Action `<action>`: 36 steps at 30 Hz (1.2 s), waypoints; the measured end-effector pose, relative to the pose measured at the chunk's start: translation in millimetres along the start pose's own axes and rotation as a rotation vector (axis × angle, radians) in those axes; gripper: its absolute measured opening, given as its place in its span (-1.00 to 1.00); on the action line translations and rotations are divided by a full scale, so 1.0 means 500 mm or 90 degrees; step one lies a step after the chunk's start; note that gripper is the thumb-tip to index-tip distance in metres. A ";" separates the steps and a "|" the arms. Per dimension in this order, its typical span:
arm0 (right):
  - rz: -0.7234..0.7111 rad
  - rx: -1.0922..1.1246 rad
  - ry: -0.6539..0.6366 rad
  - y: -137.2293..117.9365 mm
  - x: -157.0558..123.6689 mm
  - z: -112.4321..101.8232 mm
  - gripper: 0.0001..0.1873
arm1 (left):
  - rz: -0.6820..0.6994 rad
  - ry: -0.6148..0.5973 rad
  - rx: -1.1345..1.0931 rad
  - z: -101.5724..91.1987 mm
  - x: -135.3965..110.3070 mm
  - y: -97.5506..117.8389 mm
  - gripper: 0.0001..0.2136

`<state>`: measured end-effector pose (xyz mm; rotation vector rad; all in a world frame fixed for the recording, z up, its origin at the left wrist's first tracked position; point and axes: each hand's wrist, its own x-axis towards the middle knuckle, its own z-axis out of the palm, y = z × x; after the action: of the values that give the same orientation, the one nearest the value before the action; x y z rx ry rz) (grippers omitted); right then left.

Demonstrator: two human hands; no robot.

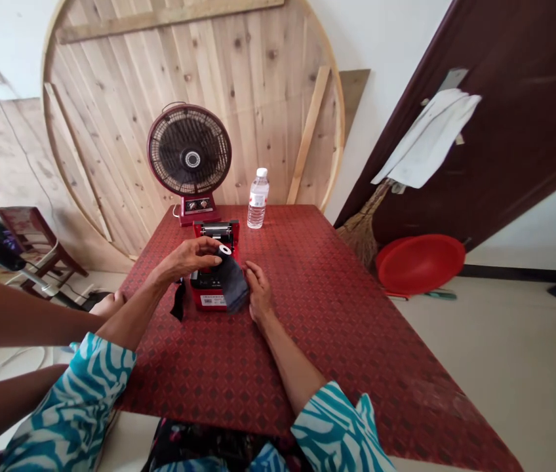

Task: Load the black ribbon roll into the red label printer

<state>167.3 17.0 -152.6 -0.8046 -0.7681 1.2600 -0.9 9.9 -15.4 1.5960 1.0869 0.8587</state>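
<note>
A small roll (225, 250) with a white end and a dark hole in it is pinched between the thumb and fingers of my left hand (190, 257). From the roll hangs a loose dark sheet (233, 286). My right hand (260, 292) has its thumb and fingers closed at the right edge of this sheet. Behind and beneath both stands a red and black box-shaped machine (205, 301), its lid raised, with a white label on the front. The sheet covers part of it. A black strip (178, 302) lies at its left side.
The patterned red table (337, 328) also bears a red fan (189, 154) and a water bottle (258, 200) at the back. Another person's bare limbs (17, 311) reach in from the left. Right of the table are a broom (364, 223) and a red basin (420, 265).
</note>
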 end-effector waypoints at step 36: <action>-0.051 -0.082 -0.010 0.011 0.010 -0.009 -0.67 | -0.066 -0.147 0.792 0.011 0.111 -0.008 -0.66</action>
<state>169.2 22.3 -159.1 -0.8600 -0.8924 1.1554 22.6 60.5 -19.6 2.4897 1.6298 -0.2104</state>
